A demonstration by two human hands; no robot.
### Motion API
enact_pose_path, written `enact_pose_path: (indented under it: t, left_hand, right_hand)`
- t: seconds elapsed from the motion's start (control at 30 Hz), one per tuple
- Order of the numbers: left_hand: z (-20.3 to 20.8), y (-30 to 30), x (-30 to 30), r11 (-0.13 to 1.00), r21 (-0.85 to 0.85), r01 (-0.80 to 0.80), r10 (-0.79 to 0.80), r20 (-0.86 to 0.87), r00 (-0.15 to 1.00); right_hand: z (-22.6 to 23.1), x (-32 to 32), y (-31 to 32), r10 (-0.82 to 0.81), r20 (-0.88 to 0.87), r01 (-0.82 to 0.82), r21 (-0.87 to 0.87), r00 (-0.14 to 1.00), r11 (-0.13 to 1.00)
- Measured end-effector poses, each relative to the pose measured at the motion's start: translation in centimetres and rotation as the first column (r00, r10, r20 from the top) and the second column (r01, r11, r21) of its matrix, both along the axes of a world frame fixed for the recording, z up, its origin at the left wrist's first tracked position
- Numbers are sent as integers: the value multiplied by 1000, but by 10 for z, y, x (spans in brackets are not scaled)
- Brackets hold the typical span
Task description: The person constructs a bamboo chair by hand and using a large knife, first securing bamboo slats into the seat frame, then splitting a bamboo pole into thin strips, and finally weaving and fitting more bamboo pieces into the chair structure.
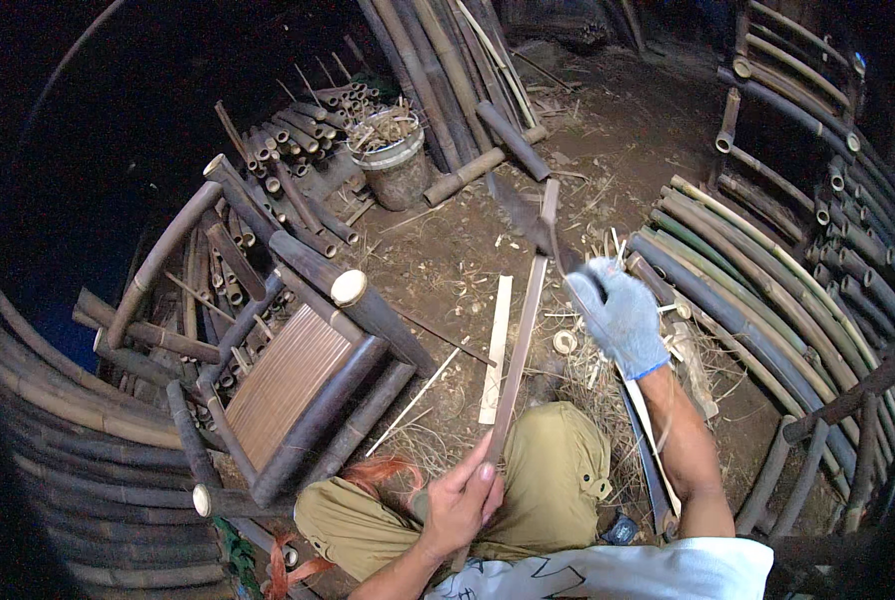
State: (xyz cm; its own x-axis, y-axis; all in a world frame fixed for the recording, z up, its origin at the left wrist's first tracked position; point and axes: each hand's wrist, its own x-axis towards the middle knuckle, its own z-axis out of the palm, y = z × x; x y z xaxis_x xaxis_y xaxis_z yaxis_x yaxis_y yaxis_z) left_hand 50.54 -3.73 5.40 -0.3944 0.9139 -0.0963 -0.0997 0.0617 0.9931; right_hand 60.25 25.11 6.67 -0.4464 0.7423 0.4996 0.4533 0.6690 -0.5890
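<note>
My bare left hand [461, 492] is closed round the lower part of a long, narrow bamboo strip [524, 350], which slants up and away over my right knee. My right hand [620, 318], in a grey work glove with a blue cuff, grips a large knife, its handle mostly hidden by the fingers. The knife's dark, broad blade [518, 213] points away to the left and meets the strip near its far end. A paler flat bamboo slat [496, 350] lies on the ground just left of the strip.
A bamboo chair frame [368, 300] with a slatted panel [290, 385] stands at my left. Long bamboo poles [768, 280] lie stacked at right. A bucket of scraps [393, 165] and cut tubes sit farther off. Shavings [593, 430] litter the ground beside my right knee.
</note>
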Motion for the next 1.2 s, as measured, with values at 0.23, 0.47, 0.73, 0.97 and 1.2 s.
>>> enact_pose_path:
  t: [0.23, 0.47, 0.73, 0.97, 1.2]
  left_hand:
    - [-4, -54, -1, 988, -144, -55, 65, 68, 996]
    - [19, 55, -35, 993, 82, -90, 35, 518, 855]
    - [28, 47, -14, 999, 44, -3, -13, 372, 928]
    - [-3, -4, -8, 994, 5, 113, -105, 414, 904]
    - [-15, -59, -12, 989, 41, 143, -147, 428, 892]
  right_hand:
    - [12, 21, 64, -67, -128, 83, 123, 990, 989]
    - [18, 3, -83, 354, 159, -354, -28, 922, 935]
    - [8, -2, -66, 163, 43, -163, 8, 986, 987]
    - [1, 5, -21, -11, 34, 8, 105, 999, 994]
    - [8, 16, 47, -128, -49, 130, 49, 991, 990]
